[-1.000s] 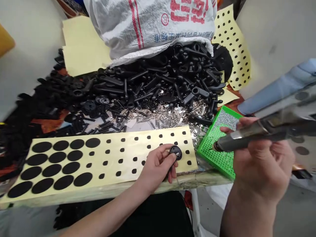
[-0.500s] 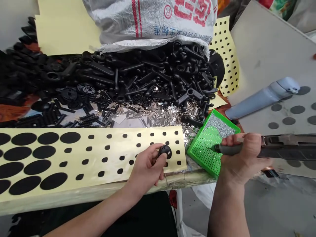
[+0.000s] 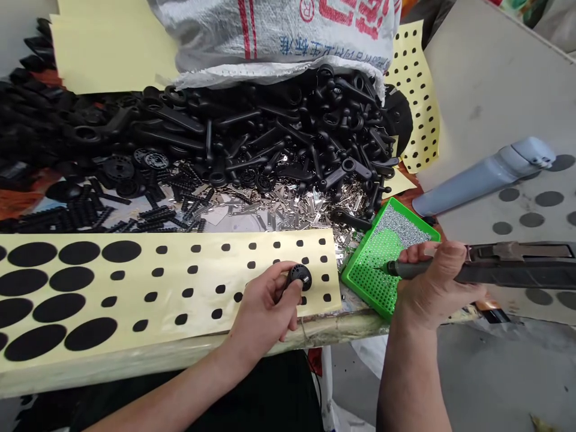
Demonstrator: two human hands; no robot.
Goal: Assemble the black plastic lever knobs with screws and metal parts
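Observation:
My left hand pinches a round black plastic part, with a small metal piece at its centre, above a yellow sticker sheet. On the right, my right hand is wrapped round a dark electric screwdriver, held nearly level. The screwdriver's bit points left, over the holed plate of a green screw tray; whether it touches a screw is too small to tell. Small silver screws are heaped at the tray's far end.
Behind the sheet lie loose metal clips, black ribbed strips and a pile of black handles. A white woven sack rests at the back. A grey-blue tapered object lies right of the tray.
My right hand and the screwdriver have moved slightly left over the tray. My left hand keeps its hold on the round part. The view has shifted a little.

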